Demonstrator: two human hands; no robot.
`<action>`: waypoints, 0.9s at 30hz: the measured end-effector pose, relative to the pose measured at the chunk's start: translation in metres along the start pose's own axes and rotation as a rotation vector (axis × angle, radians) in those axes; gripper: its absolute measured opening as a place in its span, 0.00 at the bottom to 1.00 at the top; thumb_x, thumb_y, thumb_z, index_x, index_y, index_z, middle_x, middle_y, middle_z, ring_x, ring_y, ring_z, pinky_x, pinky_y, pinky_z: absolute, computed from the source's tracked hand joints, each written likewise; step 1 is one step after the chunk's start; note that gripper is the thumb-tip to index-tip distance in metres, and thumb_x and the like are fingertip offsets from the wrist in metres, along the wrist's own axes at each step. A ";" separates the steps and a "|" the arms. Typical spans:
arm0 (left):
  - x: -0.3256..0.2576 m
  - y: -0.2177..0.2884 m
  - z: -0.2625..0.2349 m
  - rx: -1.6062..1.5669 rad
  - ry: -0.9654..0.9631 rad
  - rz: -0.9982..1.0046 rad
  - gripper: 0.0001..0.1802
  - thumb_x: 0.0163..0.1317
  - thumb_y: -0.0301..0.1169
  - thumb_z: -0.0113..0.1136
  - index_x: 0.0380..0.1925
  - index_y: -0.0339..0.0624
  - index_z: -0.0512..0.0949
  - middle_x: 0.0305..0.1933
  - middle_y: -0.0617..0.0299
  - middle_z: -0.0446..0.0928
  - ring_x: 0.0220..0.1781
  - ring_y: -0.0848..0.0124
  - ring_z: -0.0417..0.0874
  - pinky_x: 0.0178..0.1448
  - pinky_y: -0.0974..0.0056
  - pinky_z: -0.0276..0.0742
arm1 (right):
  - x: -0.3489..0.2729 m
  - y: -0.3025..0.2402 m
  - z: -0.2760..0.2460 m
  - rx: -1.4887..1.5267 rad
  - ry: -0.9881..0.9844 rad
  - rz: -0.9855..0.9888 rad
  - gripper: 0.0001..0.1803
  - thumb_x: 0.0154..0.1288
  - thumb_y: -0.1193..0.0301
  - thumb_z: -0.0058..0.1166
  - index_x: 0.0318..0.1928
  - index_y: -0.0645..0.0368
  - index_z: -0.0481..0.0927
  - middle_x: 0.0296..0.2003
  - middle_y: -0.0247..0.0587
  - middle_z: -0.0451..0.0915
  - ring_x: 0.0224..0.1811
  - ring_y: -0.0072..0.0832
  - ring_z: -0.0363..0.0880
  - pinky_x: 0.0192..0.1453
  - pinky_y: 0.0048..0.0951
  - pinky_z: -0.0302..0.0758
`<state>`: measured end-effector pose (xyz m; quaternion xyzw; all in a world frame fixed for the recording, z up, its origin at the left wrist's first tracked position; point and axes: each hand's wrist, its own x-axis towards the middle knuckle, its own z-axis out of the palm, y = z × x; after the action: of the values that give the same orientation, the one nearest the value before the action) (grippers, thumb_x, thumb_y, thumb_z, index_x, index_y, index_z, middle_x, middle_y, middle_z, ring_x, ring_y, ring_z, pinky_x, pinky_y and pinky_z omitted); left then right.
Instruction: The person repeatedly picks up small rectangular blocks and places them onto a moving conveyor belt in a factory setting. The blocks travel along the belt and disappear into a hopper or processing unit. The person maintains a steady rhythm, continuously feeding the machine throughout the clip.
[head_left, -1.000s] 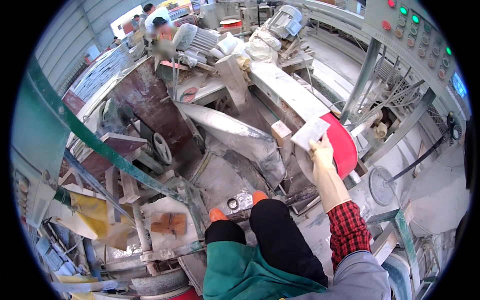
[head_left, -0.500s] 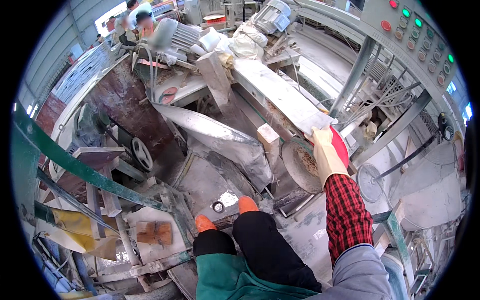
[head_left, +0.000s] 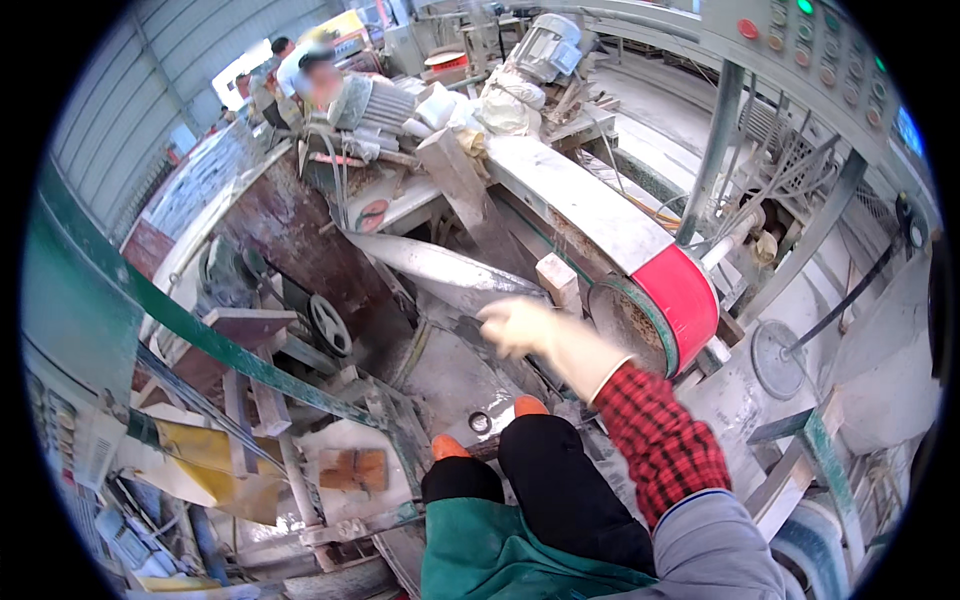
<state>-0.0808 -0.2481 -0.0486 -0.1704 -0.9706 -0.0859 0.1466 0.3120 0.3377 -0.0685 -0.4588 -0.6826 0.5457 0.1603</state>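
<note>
My right hand point(head_left: 525, 330), in a cream rubber glove, hangs in mid-air left of the belt machine's rounded end. Motion blurs its fingers, and I make out nothing held in it. Behind the glove lies a grey, dusty sheet-like flap point(head_left: 440, 262). A squared wooden post point(head_left: 558, 280) stands just beyond the wrist. The machine has a long pale top cover point(head_left: 580, 195) and a red curved end cover point(head_left: 682, 305), both apart from the hand. My left hand is out of the picture.
A control panel point(head_left: 800, 60) with lit buttons hangs at upper right. A green rail point(head_left: 200, 325) crosses on the left, near a handwheel point(head_left: 330, 325). A motor point(head_left: 548, 48) sits at the back. People point(head_left: 290, 75) are at far left. A ring point(head_left: 480, 423) lies near my orange boots.
My right hand has left the machine's red end and swung left, toward the grey flap. The red cover now shows more fully. The whole view has shifted slightly.
</note>
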 end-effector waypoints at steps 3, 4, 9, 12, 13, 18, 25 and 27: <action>-0.003 0.020 0.000 -0.097 0.016 0.029 0.42 0.47 0.24 0.61 0.67 0.37 0.60 0.70 0.48 0.61 0.73 0.55 0.57 0.76 0.57 0.46 | 0.006 0.004 0.081 0.208 -0.275 -0.119 0.24 0.67 0.66 0.48 0.63 0.53 0.70 0.31 0.45 0.84 0.27 0.30 0.82 0.32 0.32 0.80; -0.006 0.025 -0.004 -0.141 0.022 0.036 0.42 0.47 0.23 0.61 0.67 0.37 0.60 0.70 0.48 0.61 0.73 0.55 0.57 0.76 0.56 0.46 | 0.004 -0.001 0.103 0.233 -0.330 -0.119 0.25 0.67 0.66 0.48 0.64 0.55 0.69 0.31 0.45 0.84 0.27 0.30 0.82 0.31 0.32 0.79; -0.023 0.071 -0.017 -0.678 -0.011 0.040 0.43 0.46 0.23 0.61 0.67 0.37 0.60 0.70 0.48 0.61 0.73 0.55 0.57 0.77 0.56 0.46 | -0.011 -0.010 0.182 0.532 -0.389 -0.020 0.25 0.69 0.68 0.48 0.65 0.56 0.68 0.30 0.46 0.83 0.26 0.27 0.79 0.34 0.27 0.79; -0.021 0.130 -0.020 -1.061 -0.133 0.022 0.44 0.45 0.23 0.61 0.67 0.37 0.60 0.70 0.48 0.61 0.73 0.56 0.57 0.77 0.56 0.45 | -0.017 -0.039 0.226 0.701 -0.453 0.005 0.30 0.68 0.61 0.53 0.67 0.56 0.65 0.39 0.49 0.82 0.33 0.29 0.80 0.38 0.28 0.79; -0.018 0.141 -0.029 -1.131 -0.154 0.018 0.44 0.45 0.23 0.61 0.67 0.37 0.60 0.70 0.48 0.61 0.73 0.56 0.57 0.77 0.56 0.45 | -0.026 -0.066 0.252 0.672 -0.566 -0.016 0.32 0.67 0.59 0.54 0.68 0.53 0.63 0.42 0.48 0.81 0.37 0.29 0.80 0.41 0.31 0.79; 0.022 0.293 -0.014 -1.008 -0.403 0.576 0.44 0.44 0.22 0.62 0.67 0.38 0.60 0.66 0.49 0.66 0.68 0.57 0.65 0.72 0.58 0.60 | -0.075 -0.130 0.256 0.856 -0.633 -0.282 0.36 0.66 0.64 0.55 0.71 0.46 0.57 0.59 0.44 0.72 0.59 0.33 0.71 0.59 0.37 0.73; 0.014 0.374 -0.037 -0.872 -0.427 1.038 0.43 0.49 0.24 0.67 0.67 0.40 0.61 0.75 0.49 0.53 0.76 0.58 0.53 0.77 0.59 0.48 | -0.026 -0.067 0.128 0.803 0.263 -0.460 0.26 0.58 0.84 0.49 0.59 0.58 0.69 0.47 0.36 0.78 0.47 0.23 0.76 0.52 0.27 0.75; 0.041 0.331 -0.015 -0.729 -0.358 0.958 0.41 0.49 0.24 0.68 0.65 0.40 0.64 0.74 0.46 0.53 0.76 0.55 0.53 0.76 0.58 0.49 | -0.014 -0.016 0.073 0.884 0.504 -0.479 0.33 0.59 0.84 0.49 0.67 0.58 0.62 0.53 0.40 0.76 0.50 0.27 0.77 0.52 0.28 0.77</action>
<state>0.0037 0.0681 0.0167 -0.6373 -0.7043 -0.3062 -0.0636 0.2597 0.2828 -0.0757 -0.2964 -0.4146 0.6017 0.6150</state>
